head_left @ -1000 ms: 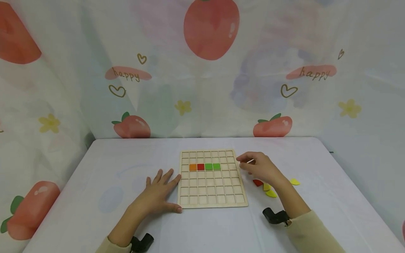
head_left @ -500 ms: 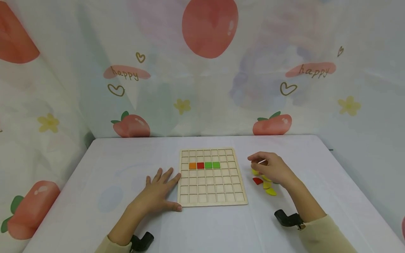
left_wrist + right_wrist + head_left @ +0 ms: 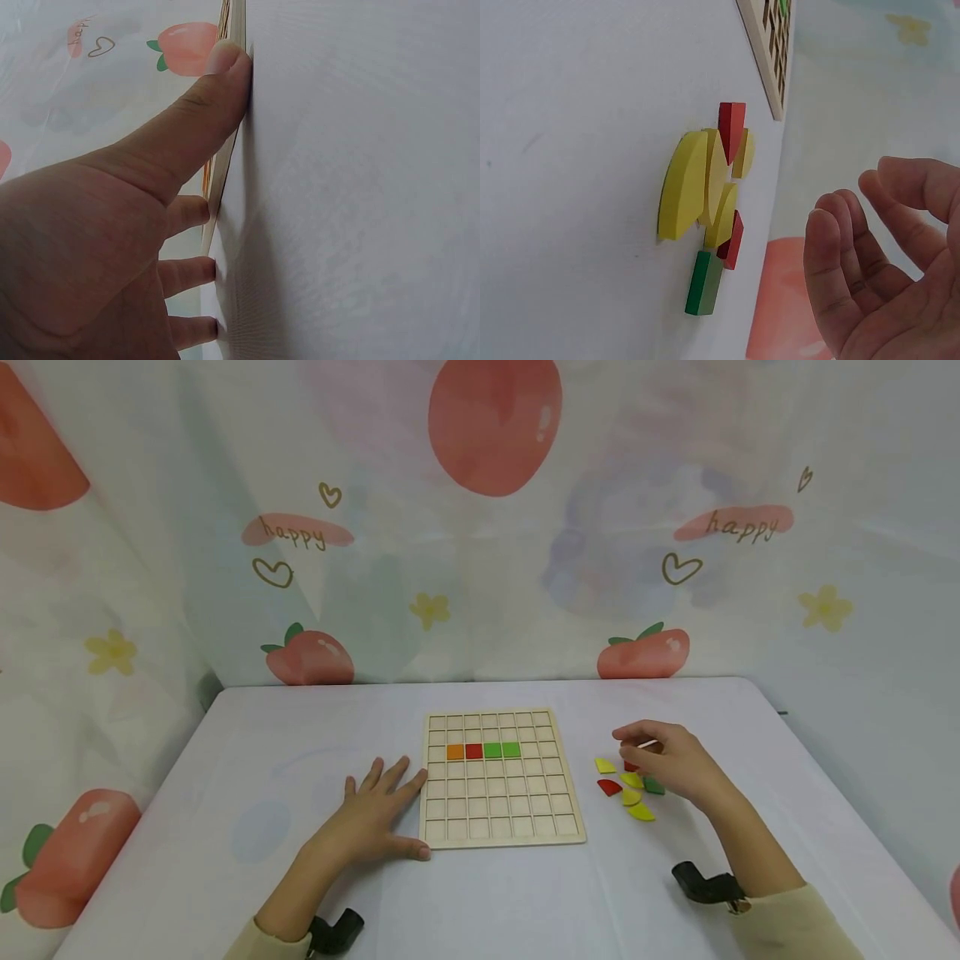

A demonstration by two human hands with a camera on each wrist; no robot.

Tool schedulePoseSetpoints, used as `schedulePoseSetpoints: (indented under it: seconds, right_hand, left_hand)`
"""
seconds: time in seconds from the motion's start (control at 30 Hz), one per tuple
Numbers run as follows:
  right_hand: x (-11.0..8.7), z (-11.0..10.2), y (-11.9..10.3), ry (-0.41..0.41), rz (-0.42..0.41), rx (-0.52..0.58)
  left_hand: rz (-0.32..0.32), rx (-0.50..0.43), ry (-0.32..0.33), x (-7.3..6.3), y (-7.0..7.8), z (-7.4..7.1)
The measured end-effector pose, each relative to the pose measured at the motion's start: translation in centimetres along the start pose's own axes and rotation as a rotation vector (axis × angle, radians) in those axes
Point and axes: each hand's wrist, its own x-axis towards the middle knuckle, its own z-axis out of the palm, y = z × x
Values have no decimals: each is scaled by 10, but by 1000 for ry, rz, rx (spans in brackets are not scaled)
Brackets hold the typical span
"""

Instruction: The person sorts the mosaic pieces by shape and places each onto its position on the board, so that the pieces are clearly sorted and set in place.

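Note:
A square wooden grid board [image 3: 480,844] lies on the white table. One row holds an orange tile [image 3: 455,752], a red tile [image 3: 474,751] and two green tiles [image 3: 502,750]. My left hand [image 3: 363,827] rests at the board's left edge with fingers spread, its thumb [image 3: 225,71] by the near corner. Right of the board is a loose group of yellow quarter-round pieces [image 3: 682,184], two red pieces [image 3: 732,127] and a green block [image 3: 703,283]. My right hand [image 3: 667,760] hovers over the far side of this group, fingers loosely bent, holding nothing.
A white cloth covers the table [image 3: 300,727]. Behind it hangs a curtain [image 3: 480,568] printed with fruit, hearts and flowers. Each wrist carries a black camera, the left one [image 3: 337,932] and the right one [image 3: 708,883] both close above the cloth.
My right hand has moved right, from beside the board's edge to over the loose pieces, uncovering several of them. The left hand stays in place at the board.

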Motion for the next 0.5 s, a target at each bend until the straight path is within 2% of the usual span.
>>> schedulePoseSetpoints:
  seconds: [0.5]
  right_hand:
    - [-13, -3, 17, 22, 47, 15]
  left_hand:
    - [-14, 3, -4, 1, 2, 1]
